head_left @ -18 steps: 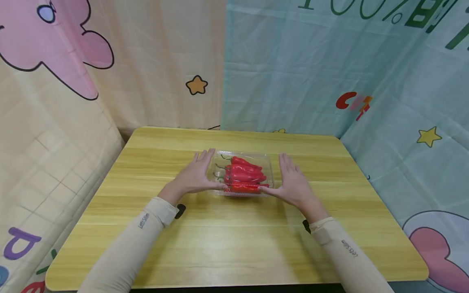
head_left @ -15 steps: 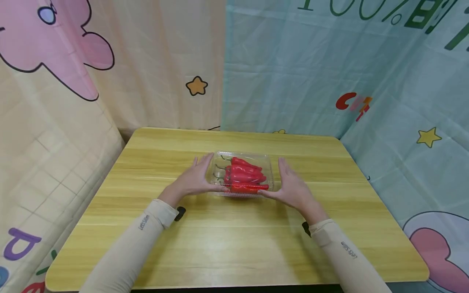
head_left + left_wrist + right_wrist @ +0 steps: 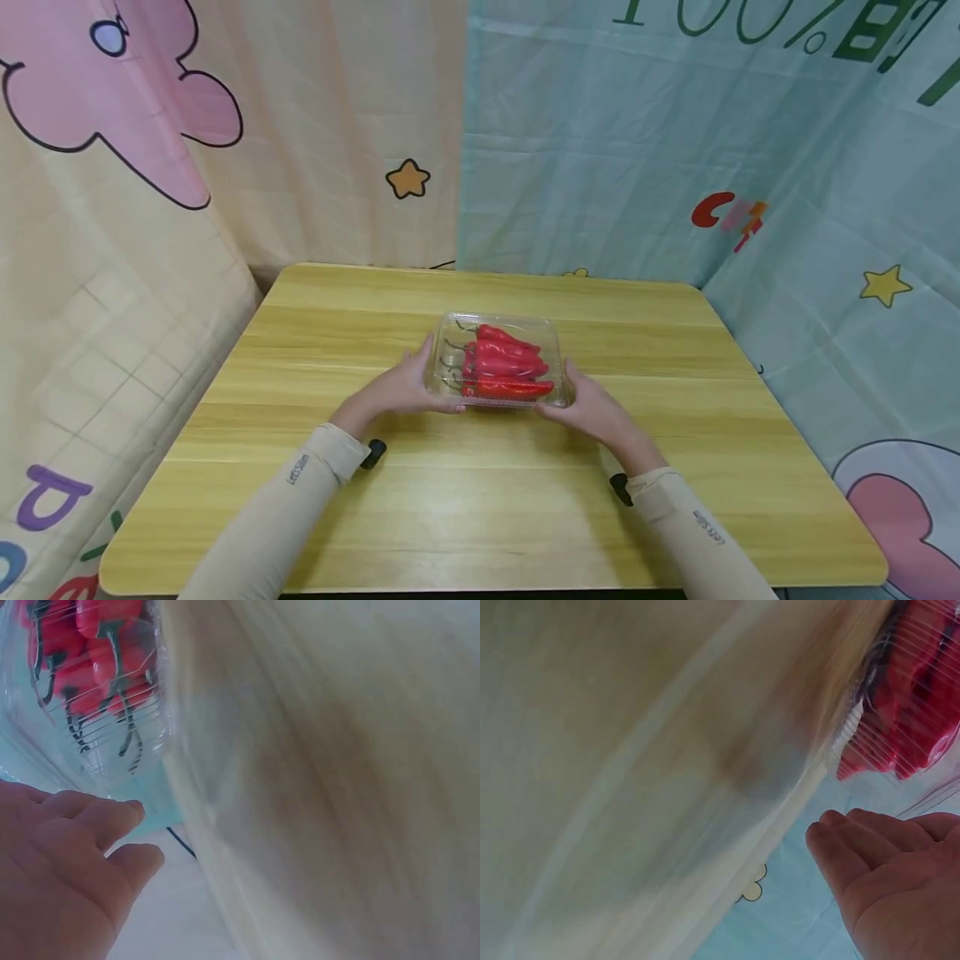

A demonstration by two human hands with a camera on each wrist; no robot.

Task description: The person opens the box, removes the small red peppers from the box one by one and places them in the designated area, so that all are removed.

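A clear plastic box (image 3: 512, 320) with ridged walls holds several red peppers (image 3: 504, 360) with green stems, lying side by side. My left hand (image 3: 402, 388) grips its left end, thumb along the front edge and fingers round the side. At the opposite end my right hand (image 3: 592, 406) grips likewise, with its thumb at the front right corner. The left wrist view has the left hand (image 3: 64, 866) near the box's stem end; the right hand (image 3: 889, 874) is close to the other end in the right wrist view. Whether the box is off the table cannot be told.
The box is near the middle of a light wooden table (image 3: 480, 500) with rounded corners. Cartoon-printed curtains close in the back, left (image 3: 150, 333) and right (image 3: 825, 333). Dark wrist cameras sit beneath both sleeve cuffs.
Both hands have drawn in against the ends of the box. Their fingers, spread upright beside it before, have dropped lower and closed round it. The head view has shifted slightly.
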